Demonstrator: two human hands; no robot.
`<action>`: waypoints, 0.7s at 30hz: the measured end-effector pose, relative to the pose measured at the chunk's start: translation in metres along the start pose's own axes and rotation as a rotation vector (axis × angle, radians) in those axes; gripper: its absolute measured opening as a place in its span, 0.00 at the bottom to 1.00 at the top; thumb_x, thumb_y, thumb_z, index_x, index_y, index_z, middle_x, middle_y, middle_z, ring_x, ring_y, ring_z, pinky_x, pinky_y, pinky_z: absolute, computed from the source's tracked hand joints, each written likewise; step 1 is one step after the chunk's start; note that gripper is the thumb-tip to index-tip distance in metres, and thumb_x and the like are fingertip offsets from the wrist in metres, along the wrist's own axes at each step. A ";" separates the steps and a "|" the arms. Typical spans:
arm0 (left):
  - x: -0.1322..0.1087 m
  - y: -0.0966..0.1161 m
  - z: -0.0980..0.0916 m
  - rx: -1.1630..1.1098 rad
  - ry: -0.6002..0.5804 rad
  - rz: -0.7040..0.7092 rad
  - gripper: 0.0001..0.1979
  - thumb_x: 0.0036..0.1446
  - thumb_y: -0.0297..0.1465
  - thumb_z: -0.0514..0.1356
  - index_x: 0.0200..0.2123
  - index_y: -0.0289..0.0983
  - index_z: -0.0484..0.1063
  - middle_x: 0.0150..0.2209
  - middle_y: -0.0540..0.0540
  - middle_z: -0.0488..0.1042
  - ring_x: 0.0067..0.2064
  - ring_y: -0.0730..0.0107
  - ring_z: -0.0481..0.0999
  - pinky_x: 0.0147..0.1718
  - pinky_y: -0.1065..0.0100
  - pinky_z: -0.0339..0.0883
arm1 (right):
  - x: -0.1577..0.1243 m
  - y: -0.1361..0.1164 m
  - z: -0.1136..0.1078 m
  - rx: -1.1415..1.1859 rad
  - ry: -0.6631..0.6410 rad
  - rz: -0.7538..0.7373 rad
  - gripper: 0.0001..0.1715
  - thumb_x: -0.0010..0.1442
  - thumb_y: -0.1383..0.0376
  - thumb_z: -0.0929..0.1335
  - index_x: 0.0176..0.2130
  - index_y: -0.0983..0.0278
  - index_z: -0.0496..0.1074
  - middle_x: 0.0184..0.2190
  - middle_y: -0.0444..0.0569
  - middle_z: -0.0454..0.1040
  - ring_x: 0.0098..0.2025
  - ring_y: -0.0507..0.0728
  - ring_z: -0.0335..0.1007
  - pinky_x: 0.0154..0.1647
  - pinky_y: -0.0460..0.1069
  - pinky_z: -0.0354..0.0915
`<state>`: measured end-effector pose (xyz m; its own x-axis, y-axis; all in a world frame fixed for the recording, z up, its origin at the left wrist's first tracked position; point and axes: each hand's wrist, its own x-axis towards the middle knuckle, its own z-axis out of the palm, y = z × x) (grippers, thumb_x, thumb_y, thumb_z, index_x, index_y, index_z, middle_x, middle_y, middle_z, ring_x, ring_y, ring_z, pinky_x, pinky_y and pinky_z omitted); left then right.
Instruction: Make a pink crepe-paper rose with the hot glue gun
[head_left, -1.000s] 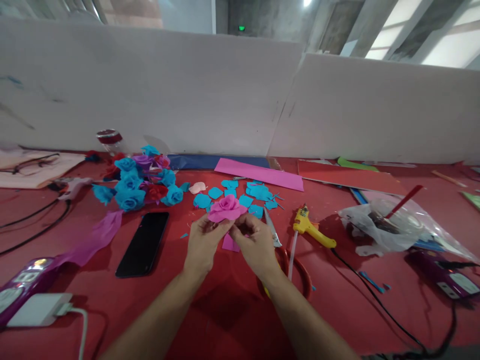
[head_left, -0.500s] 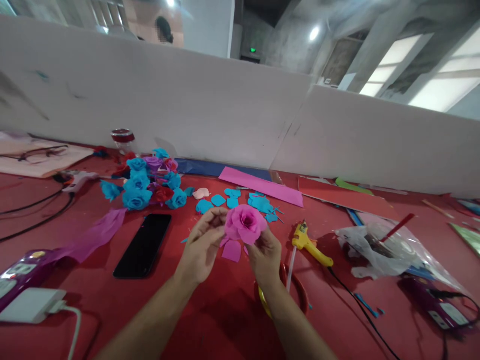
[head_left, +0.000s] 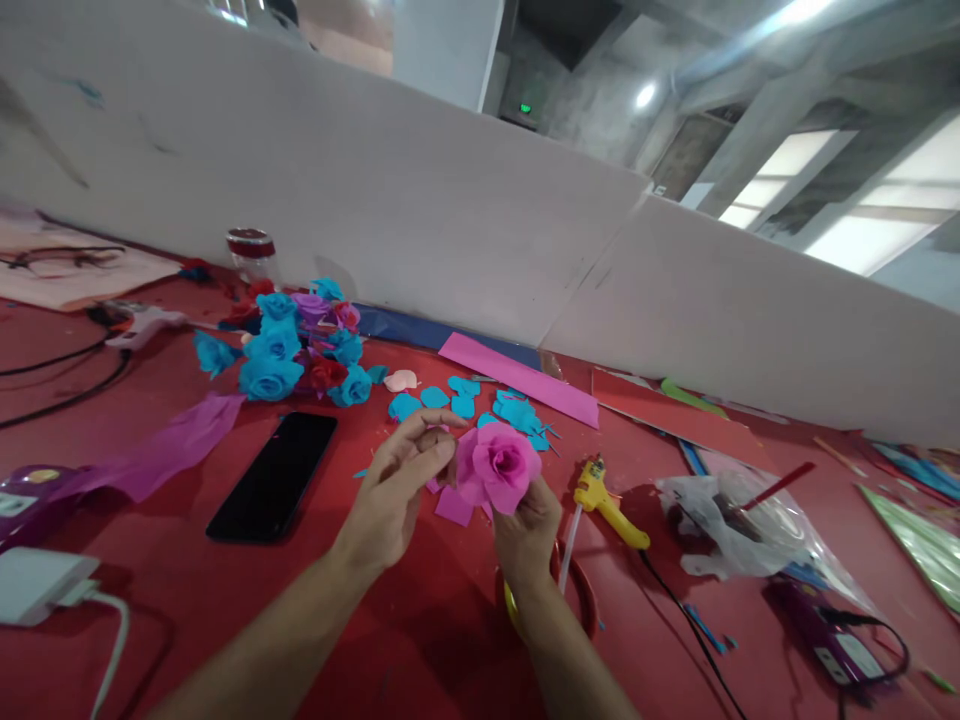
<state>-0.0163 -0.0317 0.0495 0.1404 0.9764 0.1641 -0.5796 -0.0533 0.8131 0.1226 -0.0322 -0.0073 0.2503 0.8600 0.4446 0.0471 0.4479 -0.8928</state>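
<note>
While the right hand (head_left: 527,530) grips the pink, layered paper rose (head_left: 501,465) from below, fingers closed, above the flat red tabletop (head_left: 420,640), the left hand (head_left: 397,480) half-curls at its edge — whether pinching, impossible to tell.

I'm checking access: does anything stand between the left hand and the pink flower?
Nothing visible does. The left hand is right beside the pink flower; whether it touches is unclear. The right hand holds the flower from underneath.
</note>
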 end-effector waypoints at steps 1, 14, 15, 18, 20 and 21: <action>0.000 0.000 0.000 0.015 0.004 -0.005 0.06 0.55 0.32 0.59 0.36 0.38 0.72 0.26 0.51 0.65 0.27 0.77 0.63 0.28 0.72 0.58 | -0.001 0.001 -0.001 -0.005 0.004 -0.002 0.05 0.50 0.66 0.71 0.32 0.65 0.74 0.28 0.45 0.74 0.29 0.53 0.67 0.31 0.47 0.67; 0.002 -0.003 -0.002 0.036 0.086 -0.101 0.07 0.48 0.32 0.63 0.22 0.37 0.70 0.21 0.51 0.63 0.25 0.74 0.61 0.26 0.70 0.57 | -0.002 -0.006 0.002 -0.009 0.010 0.029 0.09 0.49 0.64 0.71 0.35 0.62 0.75 0.31 0.47 0.75 0.32 0.55 0.69 0.36 0.50 0.68; 0.002 -0.003 -0.001 0.028 0.093 -0.100 0.08 0.48 0.32 0.63 0.21 0.37 0.70 0.21 0.52 0.62 0.25 0.74 0.61 0.26 0.71 0.57 | -0.002 -0.006 0.002 -0.012 0.013 0.030 0.09 0.49 0.64 0.71 0.34 0.62 0.75 0.30 0.47 0.75 0.32 0.55 0.69 0.36 0.50 0.67; 0.003 -0.002 0.000 -0.018 0.098 -0.099 0.09 0.48 0.32 0.64 0.20 0.37 0.69 0.20 0.52 0.62 0.24 0.75 0.61 0.25 0.71 0.58 | -0.002 -0.009 0.002 -0.027 0.019 0.035 0.07 0.48 0.64 0.72 0.32 0.62 0.75 0.29 0.45 0.75 0.31 0.55 0.69 0.34 0.49 0.67; 0.003 -0.003 0.000 -0.054 0.111 -0.096 0.10 0.49 0.35 0.63 0.20 0.37 0.70 0.20 0.51 0.63 0.24 0.74 0.62 0.25 0.70 0.59 | -0.002 -0.011 0.002 -0.038 0.023 0.028 0.06 0.49 0.65 0.72 0.32 0.61 0.75 0.29 0.44 0.75 0.31 0.54 0.69 0.33 0.48 0.66; 0.003 -0.004 0.000 -0.065 0.117 -0.093 0.11 0.50 0.37 0.62 0.21 0.37 0.71 0.20 0.51 0.65 0.24 0.73 0.63 0.25 0.70 0.60 | -0.002 -0.011 0.001 -0.041 0.024 0.023 0.07 0.49 0.65 0.72 0.32 0.61 0.75 0.29 0.44 0.75 0.31 0.54 0.69 0.33 0.48 0.66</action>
<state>-0.0133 -0.0284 0.0472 0.1041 0.9944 0.0206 -0.6198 0.0487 0.7832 0.1203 -0.0384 0.0013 0.2752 0.8638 0.4221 0.0800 0.4170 -0.9054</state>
